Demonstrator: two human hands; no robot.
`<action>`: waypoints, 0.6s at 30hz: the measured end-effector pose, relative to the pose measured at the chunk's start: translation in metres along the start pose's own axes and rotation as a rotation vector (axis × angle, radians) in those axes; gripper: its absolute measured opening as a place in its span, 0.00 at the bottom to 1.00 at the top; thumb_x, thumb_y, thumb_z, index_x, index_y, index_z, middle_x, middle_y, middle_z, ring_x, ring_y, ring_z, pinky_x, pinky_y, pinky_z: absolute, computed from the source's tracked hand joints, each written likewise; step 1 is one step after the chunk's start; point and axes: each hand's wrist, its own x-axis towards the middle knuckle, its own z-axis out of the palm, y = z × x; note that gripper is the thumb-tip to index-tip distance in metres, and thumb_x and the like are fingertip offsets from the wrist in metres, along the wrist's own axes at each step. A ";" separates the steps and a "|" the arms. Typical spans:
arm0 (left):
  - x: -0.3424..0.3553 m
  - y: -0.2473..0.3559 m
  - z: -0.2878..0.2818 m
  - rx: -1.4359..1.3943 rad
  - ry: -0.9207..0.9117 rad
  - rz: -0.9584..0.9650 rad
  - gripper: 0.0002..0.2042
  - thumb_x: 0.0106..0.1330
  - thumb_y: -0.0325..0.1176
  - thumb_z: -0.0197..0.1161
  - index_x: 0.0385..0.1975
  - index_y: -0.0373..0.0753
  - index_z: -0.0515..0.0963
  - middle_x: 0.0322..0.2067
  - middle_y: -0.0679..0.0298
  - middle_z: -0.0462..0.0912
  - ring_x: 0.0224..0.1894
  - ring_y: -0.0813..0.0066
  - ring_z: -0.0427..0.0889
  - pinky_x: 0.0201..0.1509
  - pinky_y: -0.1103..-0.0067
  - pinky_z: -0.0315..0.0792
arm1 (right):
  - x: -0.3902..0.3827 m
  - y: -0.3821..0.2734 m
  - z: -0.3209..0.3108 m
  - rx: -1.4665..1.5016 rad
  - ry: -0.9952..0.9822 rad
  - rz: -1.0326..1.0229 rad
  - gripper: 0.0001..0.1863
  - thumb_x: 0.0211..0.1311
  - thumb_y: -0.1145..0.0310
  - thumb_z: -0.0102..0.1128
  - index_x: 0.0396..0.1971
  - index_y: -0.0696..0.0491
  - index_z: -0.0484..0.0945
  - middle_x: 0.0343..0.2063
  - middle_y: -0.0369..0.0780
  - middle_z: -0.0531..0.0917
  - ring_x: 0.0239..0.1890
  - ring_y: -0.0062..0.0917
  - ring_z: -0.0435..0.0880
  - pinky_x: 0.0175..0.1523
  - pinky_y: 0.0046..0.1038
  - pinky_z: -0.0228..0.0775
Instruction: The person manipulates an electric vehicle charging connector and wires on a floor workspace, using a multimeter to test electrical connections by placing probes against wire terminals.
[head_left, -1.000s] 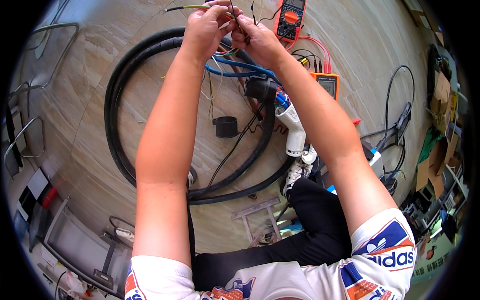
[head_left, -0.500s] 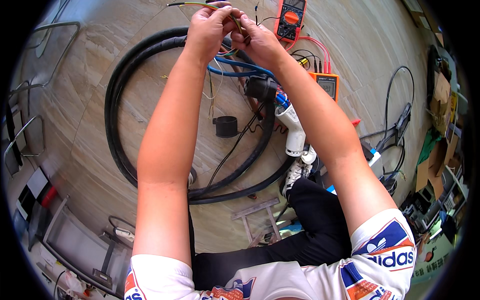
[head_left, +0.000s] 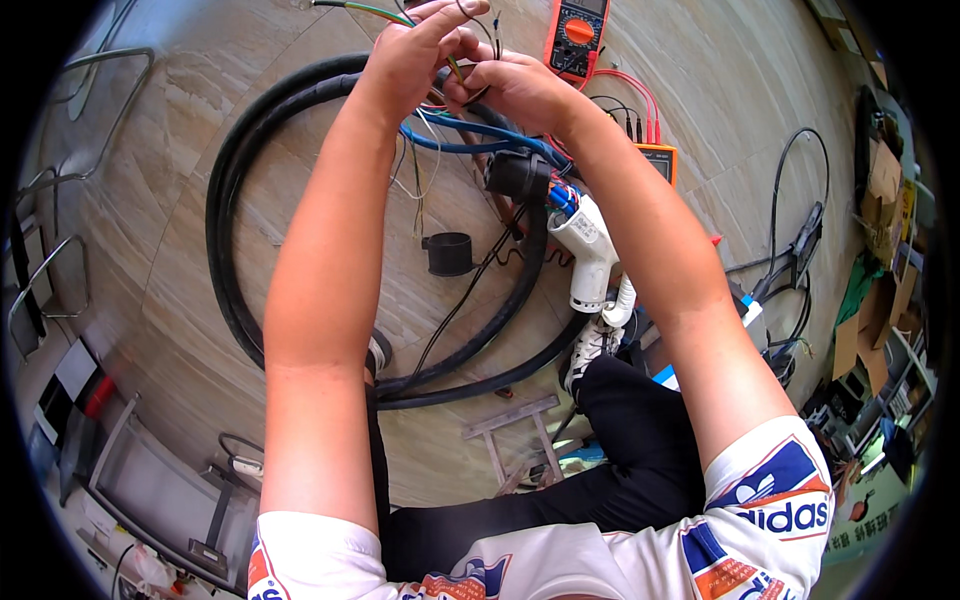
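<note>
At the far edge of the view, my left hand (head_left: pixel 408 62) is closed around a yellow-green wire (head_left: pixel 378 11), its index finger reaching up and to the right. Close beside it, my right hand (head_left: pixel 520 90) pinches a thin black wire (head_left: pixel 496 45), which stands up in a loop by the fingers. The fingertips of both hands nearly meet, so the exact grip is partly hidden. Below them, thick blue wires (head_left: pixel 455 146) run to a black collar (head_left: pixel 518 176) and a white angled connector housing (head_left: pixel 588 240). Loose thin white wires (head_left: pixel 432 178) hang under my left wrist.
A thick black cable (head_left: pixel 222 220) lies coiled on the tiled floor, with a black ring-shaped part (head_left: pixel 449 254) inside it. A red multimeter (head_left: pixel 577 38) and an orange meter (head_left: pixel 660 160) with leads lie at right. A small stool (head_left: pixel 512 416) stands near my legs; cardboard boxes (head_left: pixel 872 330) line the right.
Both hands have shifted slightly left. My left index finger has stretched out further, and the thin black wire now loops up between the hands.
</note>
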 end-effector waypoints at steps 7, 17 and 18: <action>0.006 0.006 -0.013 0.078 -0.073 -0.138 0.16 0.74 0.38 0.59 0.54 0.34 0.77 0.30 0.59 0.84 0.29 0.67 0.85 0.25 0.74 0.81 | -0.014 -0.026 0.018 -0.532 -0.018 0.039 0.13 0.60 0.67 0.51 0.39 0.57 0.79 0.35 0.38 0.84 0.37 0.22 0.78 0.50 0.26 0.68; -0.008 0.001 -0.019 0.053 -0.163 -0.074 0.14 0.71 0.33 0.60 0.52 0.33 0.77 0.32 0.56 0.86 0.21 0.62 0.85 0.23 0.72 0.81 | -0.011 -0.019 0.012 -0.365 -0.053 0.069 0.12 0.61 0.68 0.50 0.37 0.57 0.79 0.37 0.41 0.85 0.44 0.26 0.81 0.56 0.27 0.68; -0.008 0.002 -0.018 0.087 -0.164 -0.077 0.14 0.71 0.33 0.61 0.51 0.34 0.77 0.32 0.56 0.86 0.21 0.63 0.85 0.23 0.72 0.81 | -0.009 -0.017 0.010 -0.364 -0.060 0.067 0.12 0.61 0.68 0.50 0.37 0.58 0.79 0.38 0.42 0.85 0.45 0.28 0.82 0.58 0.28 0.68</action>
